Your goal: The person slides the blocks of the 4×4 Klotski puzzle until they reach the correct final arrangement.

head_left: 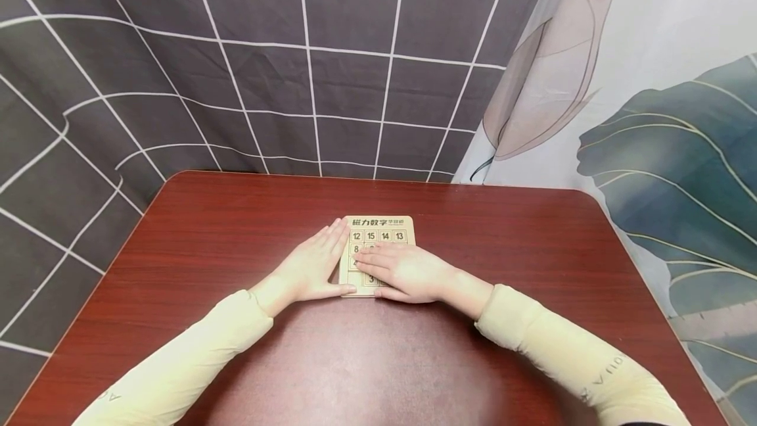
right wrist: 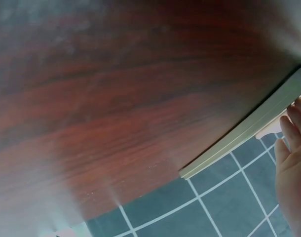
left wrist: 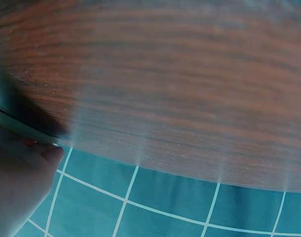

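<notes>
A cream number sliding puzzle lies flat on the table, its top row reading 12, 15, 14, 13. My left hand rests along its left side, fingers straight and thumb on the near left corner. Across the tiles from the right lies my right hand, fingers extended with their tips around the left columns, covering much of the middle and lower rows. In the left wrist view, part of the left hand shows by the puzzle's edge. The right wrist view shows the puzzle's side and right-hand fingers over it.
The puzzle lies on a reddish-brown wood table with rounded far corners. Behind and left hangs a dark grey curtain with white grid lines. A white curtain with leaf prints hangs at the right.
</notes>
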